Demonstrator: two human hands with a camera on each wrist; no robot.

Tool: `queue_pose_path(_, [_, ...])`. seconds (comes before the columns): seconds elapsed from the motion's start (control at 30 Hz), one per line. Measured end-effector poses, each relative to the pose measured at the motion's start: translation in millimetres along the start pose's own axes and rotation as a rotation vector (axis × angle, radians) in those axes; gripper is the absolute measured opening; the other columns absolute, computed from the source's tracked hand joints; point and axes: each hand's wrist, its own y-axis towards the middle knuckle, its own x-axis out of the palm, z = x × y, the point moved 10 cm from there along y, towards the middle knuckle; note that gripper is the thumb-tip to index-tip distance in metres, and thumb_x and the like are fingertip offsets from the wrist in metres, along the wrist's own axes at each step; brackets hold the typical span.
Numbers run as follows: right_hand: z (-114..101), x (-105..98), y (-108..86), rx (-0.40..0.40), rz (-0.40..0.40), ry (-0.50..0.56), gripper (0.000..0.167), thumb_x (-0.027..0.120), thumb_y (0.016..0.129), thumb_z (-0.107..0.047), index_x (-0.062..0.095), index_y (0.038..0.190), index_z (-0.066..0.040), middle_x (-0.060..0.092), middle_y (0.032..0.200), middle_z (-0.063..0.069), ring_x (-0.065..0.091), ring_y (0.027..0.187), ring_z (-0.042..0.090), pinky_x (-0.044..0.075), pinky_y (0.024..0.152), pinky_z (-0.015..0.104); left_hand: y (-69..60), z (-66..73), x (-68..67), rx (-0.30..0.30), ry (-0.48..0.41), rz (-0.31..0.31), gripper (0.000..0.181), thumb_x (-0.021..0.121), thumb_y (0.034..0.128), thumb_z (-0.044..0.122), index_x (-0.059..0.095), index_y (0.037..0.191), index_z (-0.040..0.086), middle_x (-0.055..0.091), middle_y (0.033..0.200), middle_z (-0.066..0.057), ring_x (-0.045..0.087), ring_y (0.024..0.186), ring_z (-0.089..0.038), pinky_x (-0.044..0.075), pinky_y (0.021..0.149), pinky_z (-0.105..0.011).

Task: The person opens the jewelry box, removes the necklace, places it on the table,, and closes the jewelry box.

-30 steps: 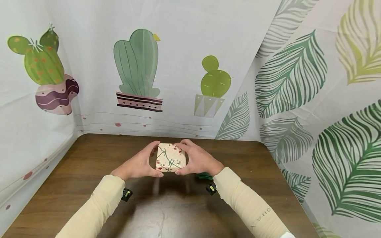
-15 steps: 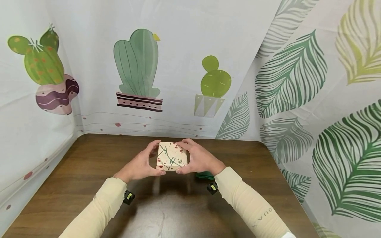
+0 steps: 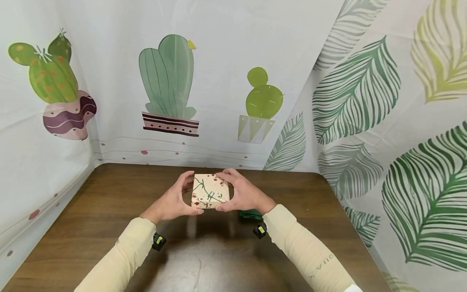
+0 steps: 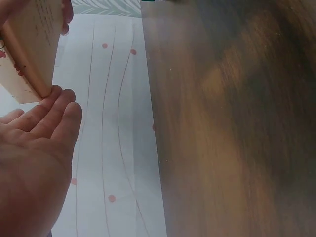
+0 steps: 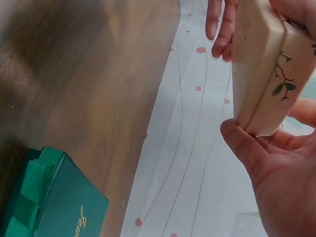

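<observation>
1. Left hand point(image 3: 169, 204): grips the left side of the patterned box, thumb at the near edge, fingers toward the far edge.
2. Right hand point(image 3: 245, 192): grips the right side of the same box in like manner.
3. Patterned box point(image 3: 210, 190): held between both hands, above the table point(image 3: 120, 194); cream surface, red blossoms, green branches.
4. Green box point(image 5: 74, 197): beneath the right wrist, partly hidden in the head view; bears gold lettering.

The box point(image 3: 208, 189) is cream with red flowers and green stems. The other box point(image 5: 74, 197) is green with gold letters, and the table point(image 3: 109, 202) is brown. The white cloth point(image 3: 226, 48) has green leaves.
</observation>
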Motion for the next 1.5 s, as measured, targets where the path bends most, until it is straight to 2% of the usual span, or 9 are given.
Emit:
queue_pose_path(0.2, [-3, 3, -0.8, -0.019, -0.002, 0.028, 0.094, 0.093, 0.073, -0.036, 0.05, 0.153, -0.012, 0.048, 0.14, 0.005, 0.053, 0.118, 0.018, 0.051, 0.099, 0.037, -0.5, 0.8, -1.1, -0.001, -0.01, -0.012, 0.119, 0.099, 0.0682, 0.027, 0.022, 0.157, 0.007, 0.05, 0.154, -0.02, 0.051, 0.142, -0.043, 0.039, 0.119, -0.059])
queue_pose_path(0.43, [-6, 2, -1.9, -0.034, 0.013, 0.042, 0.09, 0.094, 0.073, -0.035, 0.052, 0.151, -0.019, 0.047, 0.139, 0.004, 0.053, 0.118, 0.018, 0.052, 0.099, 0.041, -0.9, 1.8, -3.4, 0.003, 0.002, -0.015, 0.118, 0.099, 0.0678, 0.028, 0.024, 0.156, 0.008, 0.051, 0.152, -0.02, 0.05, 0.142, -0.043, 0.039, 0.119, -0.06])
queue_pose_path(0.7, [-9, -3, -2.2, -0.044, 0.002, 0.053, 0.09, 0.094, 0.073, -0.036, 0.052, 0.151, -0.018, 0.05, 0.136, 0.005, 0.053, 0.115, 0.017, 0.051, 0.095, 0.034, -1.8, 2.9, -3.5, -0.022, 0.022, -0.025, 0.119, 0.099, 0.0666, 0.034, 0.023, 0.156, 0.011, 0.051, 0.151, -0.017, 0.05, 0.142, -0.041, 0.039, 0.119, -0.06])
queue_pose_path(0.97, [-10, -1, -1.7, -0.031, -0.034, 0.017, 0.091, 0.092, 0.075, -0.037, 0.049, 0.153, -0.018, 0.047, 0.138, 0.003, 0.054, 0.113, 0.015, 0.054, 0.095, 0.037, -3.2, 4.9, -3.5, -0.05, 0.082, -0.038, 0.121, 0.098, 0.0663, 0.037, 0.022, 0.157, 0.009, 0.05, 0.151, -0.02, 0.05, 0.142, -0.043, 0.04, 0.118, -0.059])
queue_pose_path(1.13, [-11, -3, -0.9, -0.033, -0.019, 0.0, 0.091, 0.093, 0.074, -0.038, 0.05, 0.152, -0.019, 0.047, 0.14, 0.003, 0.054, 0.116, 0.015, 0.053, 0.097, 0.035, -3.0, 4.3, -6.0, -0.064, 0.104, -0.033, 0.123, 0.097, 0.0661, 0.039, 0.022, 0.158, 0.007, 0.05, 0.151, -0.022, 0.049, 0.142, -0.044, 0.04, 0.118, -0.06])
queue_pose_path(1.33, [-11, -4, -1.3, -0.042, -0.021, 0.017, 0.089, 0.092, 0.075, -0.038, 0.051, 0.151, -0.018, 0.049, 0.141, 0.003, 0.054, 0.117, 0.016, 0.052, 0.098, 0.039, -4.6, 5.5, -6.0, -0.077, 0.103, -0.055, 0.121, 0.097, 0.0677, 0.038, 0.023, 0.158, 0.005, 0.05, 0.152, -0.021, 0.048, 0.144, -0.043, 0.04, 0.119, -0.059])
queue_pose_path(1.5, [-13, -5, -1.3, -0.046, -0.016, 0.007, 0.089, 0.092, 0.074, -0.039, 0.052, 0.15, -0.02, 0.05, 0.14, 0.002, 0.054, 0.117, 0.014, 0.052, 0.097, 0.035, -5.7, 6.3, -5.1, -0.071, 0.103, -0.069, 0.12, 0.096, 0.0687, 0.038, 0.023, 0.158, 0.003, 0.049, 0.152, -0.021, 0.049, 0.142, -0.042, 0.04, 0.119, -0.059])
